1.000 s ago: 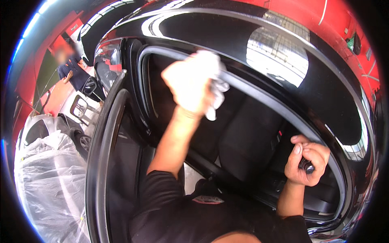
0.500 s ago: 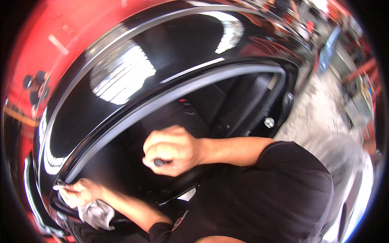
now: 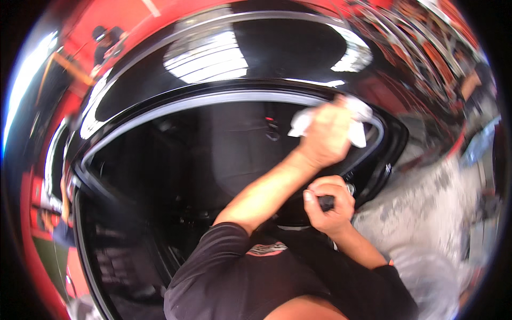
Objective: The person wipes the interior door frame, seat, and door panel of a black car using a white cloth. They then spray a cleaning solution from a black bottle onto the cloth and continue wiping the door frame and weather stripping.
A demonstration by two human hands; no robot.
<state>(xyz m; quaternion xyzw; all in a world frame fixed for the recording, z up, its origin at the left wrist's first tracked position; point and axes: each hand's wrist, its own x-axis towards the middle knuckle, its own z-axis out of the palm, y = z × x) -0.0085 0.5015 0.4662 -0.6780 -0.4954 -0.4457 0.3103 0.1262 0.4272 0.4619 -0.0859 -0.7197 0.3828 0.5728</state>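
My left hand (image 3: 328,136) is closed on a white cloth (image 3: 360,109) at the upper right of a black car's door opening. Cloth and hand lie against the grey seal strip (image 3: 229,96) that edges the opening. Closer to my chest, my right hand (image 3: 333,205) is a fist around a small black object (image 3: 326,202). Only its dark end shows between the fingers, so its kind cannot be made out. Behind my hands, the dark seat (image 3: 240,141) with a red-tipped buckle (image 3: 271,128) shows inside the car.
The glossy black roof (image 3: 288,48) curves beyond the opening. At lower left the car door (image 3: 122,256) stands open. Other people show at upper left (image 3: 106,42), far left (image 3: 64,229) and right (image 3: 477,85). Clear plastic sheeting (image 3: 421,282) lies over the pale floor (image 3: 421,208).
My left hand has carried the cloth from the opening's lower left corner to its upper right. My right hand has moved right, still around the black object. The view has shifted.
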